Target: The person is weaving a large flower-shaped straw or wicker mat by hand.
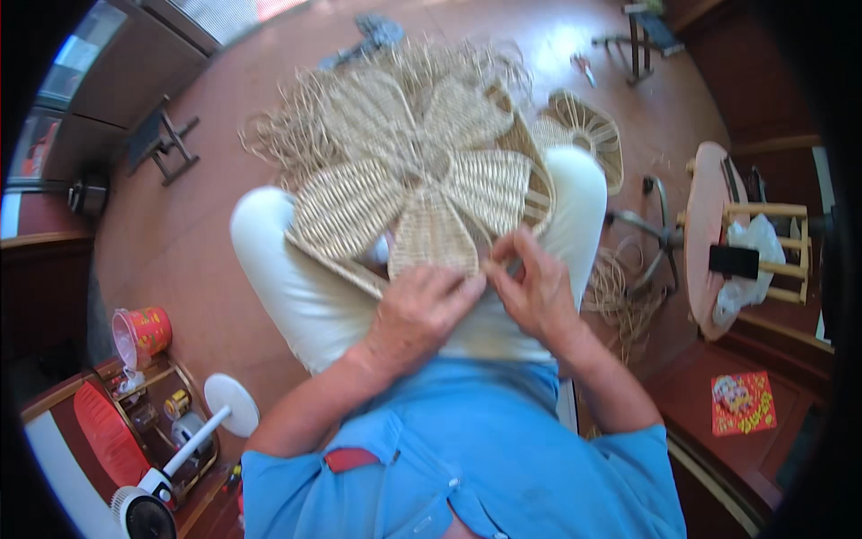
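Note:
A woven straw piece (350, 212), shaped like a flower with several broad petals, rests across my lap inside a plaited rim. My left hand (422, 310) grips the edge of the petal nearest me, its fingers bent over the weave. Just to its right, my right hand (533, 286) pinches near the same edge, thumb and forefinger together at what looks like a thin strand. The strand is too small and blurred to make out surely. Loose straw strands (292, 135) fan out beyond the far side of the piece.
A second woven piece (593, 135) lies on the floor beyond my right knee, near scissors (584, 68). More straw strands (622, 292) lie right. A pink stool (707, 242), folding stools and a chair base stand around. At left are a red bucket (142, 331) and a white fan (148, 512).

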Tool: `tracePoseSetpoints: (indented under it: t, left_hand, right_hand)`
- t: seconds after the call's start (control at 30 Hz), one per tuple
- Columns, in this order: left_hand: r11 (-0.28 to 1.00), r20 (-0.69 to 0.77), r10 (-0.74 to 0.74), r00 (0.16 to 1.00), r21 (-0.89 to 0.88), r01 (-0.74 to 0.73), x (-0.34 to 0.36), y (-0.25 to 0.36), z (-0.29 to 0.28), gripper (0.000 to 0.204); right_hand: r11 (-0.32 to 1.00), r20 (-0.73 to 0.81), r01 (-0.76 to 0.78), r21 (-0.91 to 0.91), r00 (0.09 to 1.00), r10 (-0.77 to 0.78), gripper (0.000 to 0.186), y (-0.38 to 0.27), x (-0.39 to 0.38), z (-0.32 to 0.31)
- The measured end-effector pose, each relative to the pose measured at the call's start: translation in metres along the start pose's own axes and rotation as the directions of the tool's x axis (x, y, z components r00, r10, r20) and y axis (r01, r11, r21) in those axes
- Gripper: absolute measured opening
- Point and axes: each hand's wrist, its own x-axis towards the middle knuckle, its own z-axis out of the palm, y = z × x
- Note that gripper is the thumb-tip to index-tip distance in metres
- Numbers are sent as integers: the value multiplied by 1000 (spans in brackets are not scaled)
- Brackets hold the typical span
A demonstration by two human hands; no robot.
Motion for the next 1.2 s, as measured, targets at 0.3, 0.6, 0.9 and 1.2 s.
tracePoseSetpoints:
  t: [0.3,0.6,0.9,1.2]
  left_hand:
    - [959,166,208,964,159,-234,0,-5,-9,38]
    - [907,185,312,932,235,-350,4,-19,-15,35]
    - [940,98,229,968,236,-247,-5,-14,-4,30]
    - [954,17,197,980,225,-196,-11,-11,0,22]
  right_hand:
    - [989,-6,125,-73,992,-126,6,8,-10,7]
    - [968,117,217,-128,972,-203,14,0,-11,-4]
    - [939,267,232,-254,950,-163,20,-1,-4,-10]
    - [935,379,163,-315,925,-34,32,-23,13,-16]
